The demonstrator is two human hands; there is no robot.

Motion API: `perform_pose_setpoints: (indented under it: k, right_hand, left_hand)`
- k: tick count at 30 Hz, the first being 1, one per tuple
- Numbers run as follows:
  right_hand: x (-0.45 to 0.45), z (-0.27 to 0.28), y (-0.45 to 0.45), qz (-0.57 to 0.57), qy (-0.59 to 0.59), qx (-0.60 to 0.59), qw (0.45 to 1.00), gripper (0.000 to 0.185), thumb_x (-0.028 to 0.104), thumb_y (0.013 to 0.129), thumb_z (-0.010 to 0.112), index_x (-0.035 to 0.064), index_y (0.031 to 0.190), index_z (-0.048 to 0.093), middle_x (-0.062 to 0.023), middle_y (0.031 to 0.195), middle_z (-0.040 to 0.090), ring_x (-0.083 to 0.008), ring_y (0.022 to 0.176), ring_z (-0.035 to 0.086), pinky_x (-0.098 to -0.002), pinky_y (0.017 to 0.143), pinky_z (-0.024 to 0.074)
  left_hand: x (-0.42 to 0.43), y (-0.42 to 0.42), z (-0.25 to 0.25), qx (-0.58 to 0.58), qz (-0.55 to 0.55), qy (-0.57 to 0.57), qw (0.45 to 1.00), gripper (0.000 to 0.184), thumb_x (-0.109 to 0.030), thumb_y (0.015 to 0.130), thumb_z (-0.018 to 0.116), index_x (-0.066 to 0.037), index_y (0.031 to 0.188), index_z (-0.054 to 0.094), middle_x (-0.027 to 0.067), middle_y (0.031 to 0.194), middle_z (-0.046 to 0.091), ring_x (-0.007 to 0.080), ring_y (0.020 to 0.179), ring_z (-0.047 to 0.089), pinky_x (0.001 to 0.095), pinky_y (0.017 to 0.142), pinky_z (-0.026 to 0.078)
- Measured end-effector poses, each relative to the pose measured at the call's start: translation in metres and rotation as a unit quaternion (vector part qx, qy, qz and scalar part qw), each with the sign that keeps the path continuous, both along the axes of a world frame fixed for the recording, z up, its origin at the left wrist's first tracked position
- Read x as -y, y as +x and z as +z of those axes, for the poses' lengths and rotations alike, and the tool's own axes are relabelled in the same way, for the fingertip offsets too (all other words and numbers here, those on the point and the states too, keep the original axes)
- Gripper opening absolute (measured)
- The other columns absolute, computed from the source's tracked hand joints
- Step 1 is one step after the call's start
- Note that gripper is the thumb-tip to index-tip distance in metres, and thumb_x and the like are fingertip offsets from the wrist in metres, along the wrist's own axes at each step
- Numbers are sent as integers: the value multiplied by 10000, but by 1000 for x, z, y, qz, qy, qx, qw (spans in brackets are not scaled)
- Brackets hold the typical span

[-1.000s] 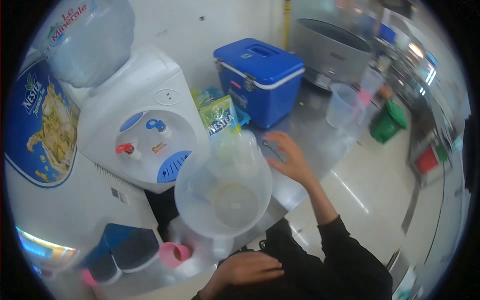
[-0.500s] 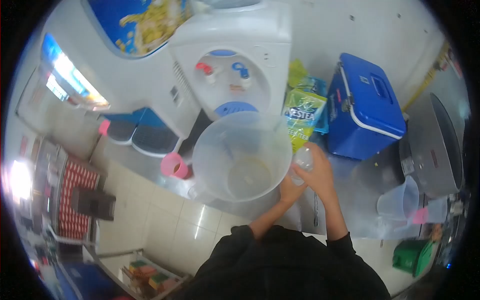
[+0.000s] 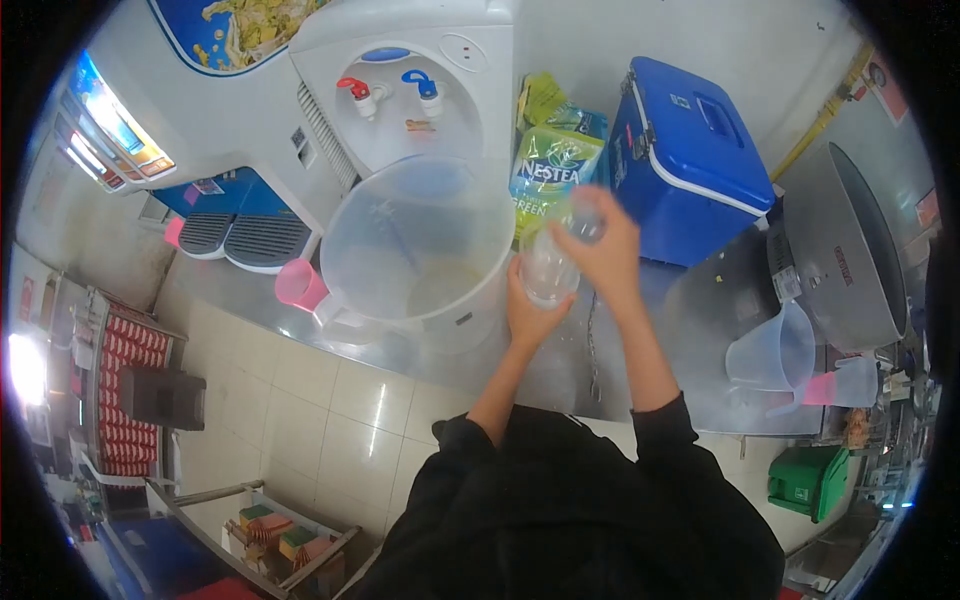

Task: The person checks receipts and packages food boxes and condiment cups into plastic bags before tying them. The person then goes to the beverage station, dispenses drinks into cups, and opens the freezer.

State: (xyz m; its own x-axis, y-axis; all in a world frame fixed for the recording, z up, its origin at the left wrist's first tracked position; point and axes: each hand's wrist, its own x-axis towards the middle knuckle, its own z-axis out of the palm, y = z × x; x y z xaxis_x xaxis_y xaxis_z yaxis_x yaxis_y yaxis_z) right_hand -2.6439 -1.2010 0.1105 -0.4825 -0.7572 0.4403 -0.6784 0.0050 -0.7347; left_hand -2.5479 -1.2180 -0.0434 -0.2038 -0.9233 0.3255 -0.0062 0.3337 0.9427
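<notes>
My left hand (image 3: 537, 318) is wrapped round the lower part of a clear plastic cup (image 3: 547, 268), held tilted above the steel counter. My right hand (image 3: 612, 248) is closed on a clear rounded piece (image 3: 583, 218) at the cup's upper end, slightly blurred. Whether that piece is a second cup or a lid, I cannot tell. Left of my hands stands a large translucent pitcher (image 3: 415, 245) with a little liquid at the bottom. A green Nestea pouch (image 3: 555, 165) leans just behind the cup.
Behind the pitcher is a white water dispenser (image 3: 400, 60); a pink cup (image 3: 298, 284) sits by the pitcher's handle. To the right are a blue cooler box (image 3: 690, 150), a metal pot (image 3: 840, 260) and a measuring jug (image 3: 770, 350). A long thin utensil (image 3: 594, 350) lies on the counter (image 3: 650, 340).
My hands have lifted the clear cup up and left in view, and more of it shows between them. The camera view has shifted, so the counter items appear further left and higher.
</notes>
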Motion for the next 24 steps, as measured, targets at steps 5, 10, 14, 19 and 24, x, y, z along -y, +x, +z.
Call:
perform_pose_setpoints:
  k: [5,10,14,19,24]
  right_hand:
    - [-21,51,-14,3,-50,32,998,544,243,648,758,65,1103,519,-110,1041,612,-218,939,593,-308,780,460]
    - [-81,-9,-11,56,-349,375,857,342,219,824,624,106,1115,484,-79,1249,455,-249,1189,430,-403,929,393]
    - [-153,-96,0,197,-329,651,655,386,371,900,473,119,1192,452,-138,1305,403,-267,1249,362,-444,994,344]
    - [-188,-125,60,229,-30,619,751,788,270,712,735,109,1311,249,-115,1276,388,-249,1213,386,-411,961,363]
    - [-159,-160,74,393,240,419,782,885,140,624,801,63,1302,237,-147,1280,371,-259,1236,362,-396,967,360]
  left_hand:
    - [0,5,8,41,-20,-7,999,994,-207,536,831,6,1312,248,193,1292,390,314,1210,388,375,999,325]
    - [-16,10,20,118,23,-48,992,1000,-248,607,807,33,1347,195,227,1361,290,353,1256,323,380,1028,296]
    - [-63,28,3,143,9,-166,976,1040,-320,639,777,9,1380,125,196,1438,116,379,1311,197,435,1061,193]
    - [-101,90,34,-153,-353,80,920,1088,-335,601,823,-36,1390,135,154,1404,256,263,1295,273,414,1054,220]
    - [-105,169,44,-41,-321,104,940,1092,-284,517,876,-53,1363,226,116,1279,444,223,1190,437,365,1007,330]
